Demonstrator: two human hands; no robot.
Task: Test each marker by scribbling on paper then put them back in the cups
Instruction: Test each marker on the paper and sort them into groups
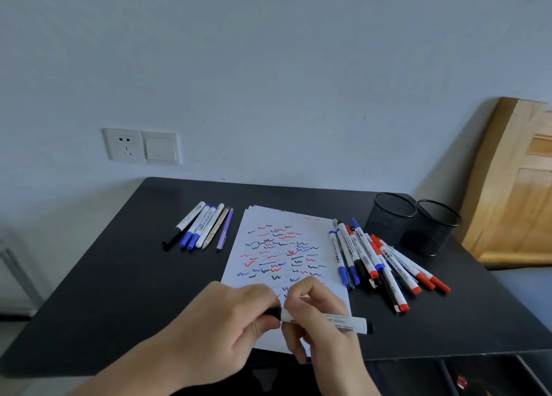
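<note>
Both hands hold one black marker (346, 322) level above the near end of the paper (286, 246). My left hand (227, 321) pinches its black cap end, and my right hand (316, 318) grips the white barrel. The sheet is covered with red, blue and black scribbles. A row of several markers and pens (200, 228) lies left of the paper. A larger pile of markers (379, 261) with red, blue and black caps lies to its right. Two black mesh cups (391, 216) (433, 228) stand at the back right, and I see nothing inside them.
The black table (119, 276) stands against a pale wall with a socket and switch (140, 146). A wooden door (519, 186) is at the right, close behind the cups. A red object (461, 382) shows under the table's near edge.
</note>
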